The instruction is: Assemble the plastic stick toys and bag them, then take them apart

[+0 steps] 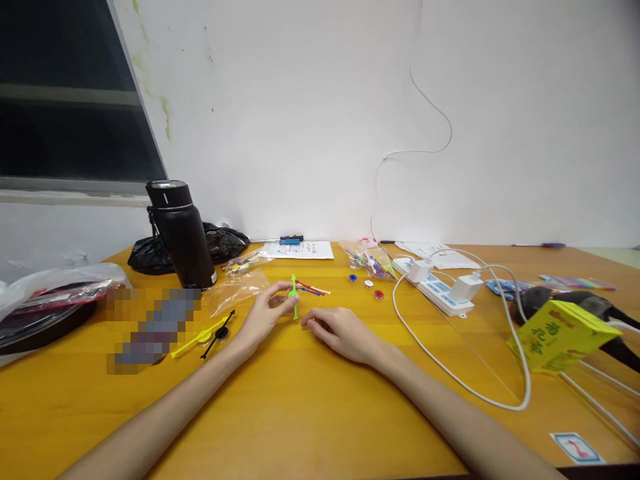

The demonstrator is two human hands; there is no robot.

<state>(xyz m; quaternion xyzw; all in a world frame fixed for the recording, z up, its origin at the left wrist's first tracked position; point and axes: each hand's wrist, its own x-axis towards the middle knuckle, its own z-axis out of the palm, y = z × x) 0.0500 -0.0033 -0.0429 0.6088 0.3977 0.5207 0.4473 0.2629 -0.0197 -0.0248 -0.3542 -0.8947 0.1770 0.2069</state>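
Observation:
My left hand point(267, 313) pinches a thin green plastic stick point(295, 297) and holds it upright on the yellow table point(300, 400). My right hand point(340, 330) rests on the table just right of the stick, fingers curled, with nothing visible in them. Red, blue and white sticks point(313, 289) lie just behind the green one. A yellow stick point(197, 339) and a black stick point(219, 333) lie left of my left hand.
A black flask point(183, 233) and a black bag point(220, 240) stand at the back left, with clear plastic bags point(235, 290) beside them. A white power strip point(437, 287) with chargers and cables lies to the right. A yellow box point(560, 333) sits far right. Small round pieces point(369, 284) lie nearby.

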